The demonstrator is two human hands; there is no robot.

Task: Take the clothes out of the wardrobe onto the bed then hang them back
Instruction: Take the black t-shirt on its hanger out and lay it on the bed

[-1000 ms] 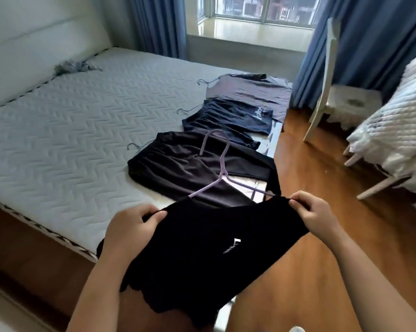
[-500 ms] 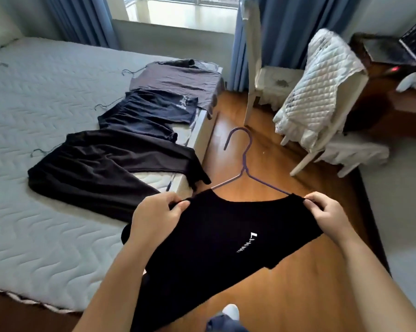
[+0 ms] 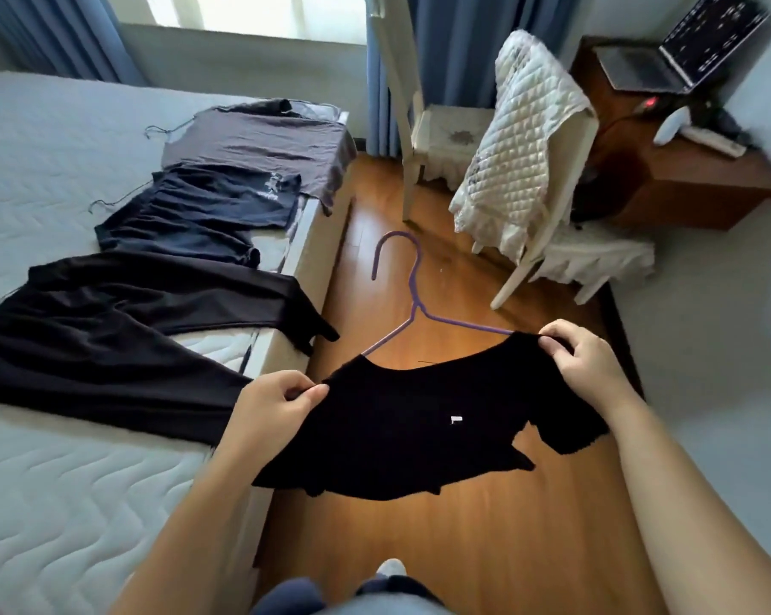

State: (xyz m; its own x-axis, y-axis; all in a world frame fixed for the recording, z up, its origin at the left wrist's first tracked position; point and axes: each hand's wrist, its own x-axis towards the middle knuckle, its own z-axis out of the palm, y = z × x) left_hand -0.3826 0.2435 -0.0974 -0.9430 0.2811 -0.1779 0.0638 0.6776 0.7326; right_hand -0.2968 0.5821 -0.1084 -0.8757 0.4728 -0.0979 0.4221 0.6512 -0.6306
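A black T-shirt point(image 3: 419, 419) with a small white logo hangs on a purple hanger point(image 3: 412, 290), held out flat above the wooden floor beside the bed. My left hand point(image 3: 273, 406) pinches its left shoulder and my right hand point(image 3: 583, 361) pinches its right shoulder. The hanger's hook points away from me. On the bed point(image 3: 64, 503) lie three more garments on wire hangers: a black one point(image 3: 108, 321) nearest, a dark navy one point(image 3: 202, 210) behind it, and a grey one point(image 3: 259, 148) farthest. The wardrobe is out of view.
Two white chairs stand on the wooden floor point(image 3: 463, 548) ahead: one point(image 3: 419, 126) by the blue curtain, one point(image 3: 530, 170) draped with a quilted cream cover. A wooden desk point(image 3: 694, 184) with a laptop point(image 3: 685, 51) is at the far right. My foot point(image 3: 390, 568) shows below.
I have turned right, away from the bed, carrying the black T-shirt on its hanger from over the mattress edge to above the floor. Both hands keep their pinch on the shoulders.
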